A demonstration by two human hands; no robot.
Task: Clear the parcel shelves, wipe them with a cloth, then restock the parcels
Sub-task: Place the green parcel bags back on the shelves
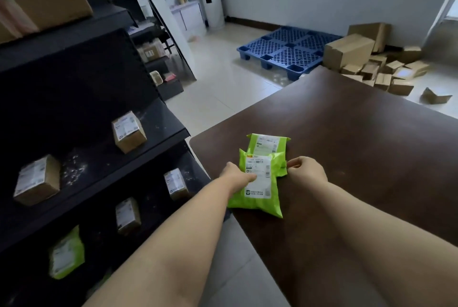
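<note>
1. The shelves [158, 130] hold several boxed parcels [128, 132] and a green mailer [65, 253] (dust specks suggest no wiping yet), so clearing looks partly done.
2. On the table [347, 145], the nearer green parcel [260, 197] overlaps the farther green parcel [267, 144].
3. The left hand [236, 175] grips the nearer green parcel's left edge; the right hand [307, 170], fingers curled, pinches its right corner.

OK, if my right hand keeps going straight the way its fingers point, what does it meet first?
The front green parcel on the table. Your right hand points leftward at the parcel's right edge and seems to touch it. The rear green parcel lies close behind, so depth is unclear.
</note>
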